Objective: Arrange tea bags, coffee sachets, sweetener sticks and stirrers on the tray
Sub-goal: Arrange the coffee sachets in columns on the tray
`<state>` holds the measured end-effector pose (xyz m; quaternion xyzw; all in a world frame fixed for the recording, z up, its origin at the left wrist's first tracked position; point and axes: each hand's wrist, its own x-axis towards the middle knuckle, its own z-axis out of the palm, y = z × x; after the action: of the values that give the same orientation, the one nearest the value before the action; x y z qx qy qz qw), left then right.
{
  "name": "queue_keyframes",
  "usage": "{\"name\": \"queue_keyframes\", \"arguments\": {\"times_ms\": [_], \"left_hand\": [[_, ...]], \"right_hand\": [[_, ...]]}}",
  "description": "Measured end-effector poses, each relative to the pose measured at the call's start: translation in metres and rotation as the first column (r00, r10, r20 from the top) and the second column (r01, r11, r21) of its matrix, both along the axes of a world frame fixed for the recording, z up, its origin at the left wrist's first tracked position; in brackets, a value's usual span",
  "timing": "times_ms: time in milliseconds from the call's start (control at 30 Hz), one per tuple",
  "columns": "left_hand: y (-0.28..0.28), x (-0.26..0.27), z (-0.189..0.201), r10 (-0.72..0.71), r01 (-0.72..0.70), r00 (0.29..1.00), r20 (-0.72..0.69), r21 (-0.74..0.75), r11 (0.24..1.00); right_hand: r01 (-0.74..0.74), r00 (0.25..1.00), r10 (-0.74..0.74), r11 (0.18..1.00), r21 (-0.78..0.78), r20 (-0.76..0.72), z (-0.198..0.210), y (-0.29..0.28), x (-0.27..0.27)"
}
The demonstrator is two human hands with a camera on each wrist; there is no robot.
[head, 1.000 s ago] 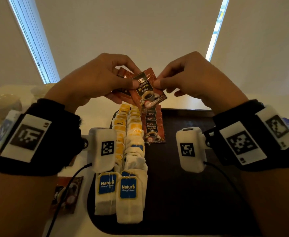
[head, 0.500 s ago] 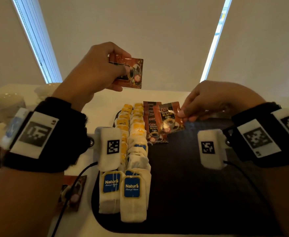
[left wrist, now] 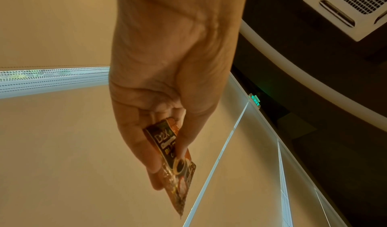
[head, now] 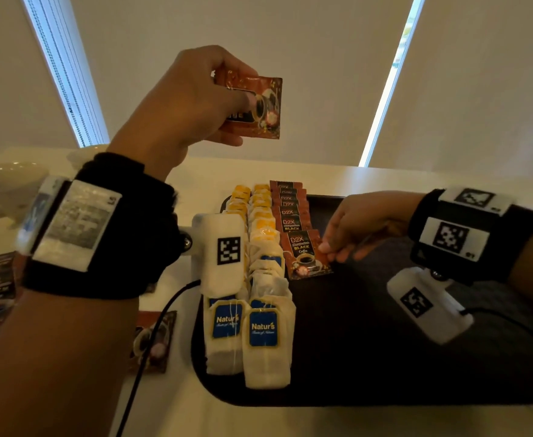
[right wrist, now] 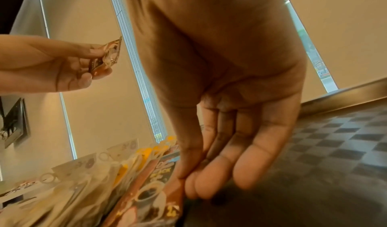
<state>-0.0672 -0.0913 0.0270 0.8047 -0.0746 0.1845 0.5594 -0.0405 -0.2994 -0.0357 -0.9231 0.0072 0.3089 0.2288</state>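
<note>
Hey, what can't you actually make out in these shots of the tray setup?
- Head view: tea bags partly hidden behind the left wrist camera.
- Head view: sachets left of the tray are blurred and cut off.
- No sweetener sticks or stirrers visible.
- Left wrist view: only the held sachet, no tray.

Brown coffee sachet [head: 307,253] lies nearest in its row on the dark tray [head: 385,357].

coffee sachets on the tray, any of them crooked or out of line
Yes: the nearest coffee sachet, pinched by the right hand, lies tilted, its lower corner swung right, out of the coffee row. The tea bags look orderly.
</note>
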Motion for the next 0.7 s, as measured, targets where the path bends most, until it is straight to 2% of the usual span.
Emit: {"name": "queue_keyframes", "arguments": {"times_ms": [700], "left_hand": [[-0.006,0.002,-0.002,-0.012,0.014,0.999,-0.039,0.037,0.999]], "right_hand": [[0.058,0.998,-0.058,0.998,-0.008,-0.029,-0.005,0.01,0.018]]}}
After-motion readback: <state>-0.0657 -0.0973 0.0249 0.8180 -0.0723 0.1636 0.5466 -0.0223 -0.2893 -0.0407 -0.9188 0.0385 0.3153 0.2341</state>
